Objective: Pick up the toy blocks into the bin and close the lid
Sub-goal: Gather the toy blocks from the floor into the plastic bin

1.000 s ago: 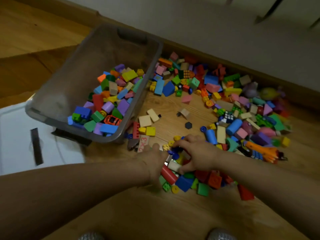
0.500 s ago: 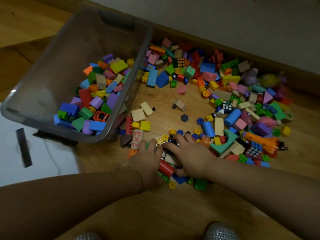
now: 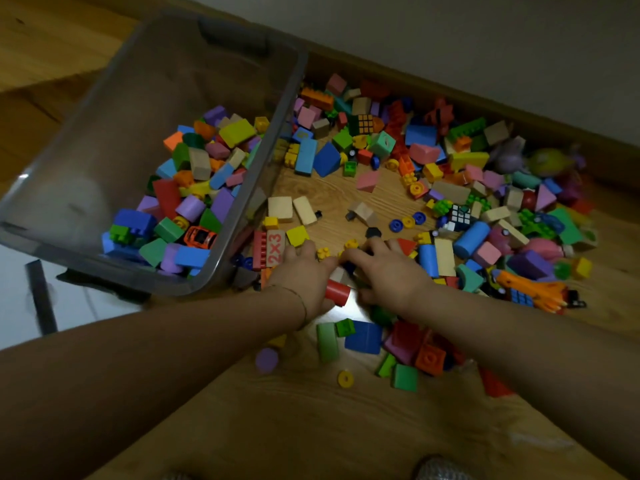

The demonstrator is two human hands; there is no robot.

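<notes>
Target of this scoop: a small heap of mixed plastic and foam toy blocks on the wooden floor, caught between both hands. Left grip (the bare left hand) lies palm-down with fingers fairly straight, pressing on the heap's left flank; it encloses nothing that I can see. Right grip is also palm-down, fingers spread and bent over small pieces; whether they close on any cannot be told. A short red plastic cylinder lies between the two wrists, touching the left grip's thumb edge, its long axis running roughly left to right across the gap. Governing relation: the translucent grey plastic bin, open-topped and part-filled, sits ahead and to the left of the heap, its near corner just beside the left grip. So the left is the nearer hand, and the load must travel left and up over the rim. Judgement: both grips should squeeze inward before lifting, or pieces will spill. Most blocks lie on the floor to the right. The white flat panel under the bin may be the lid, not yet on.
</notes>
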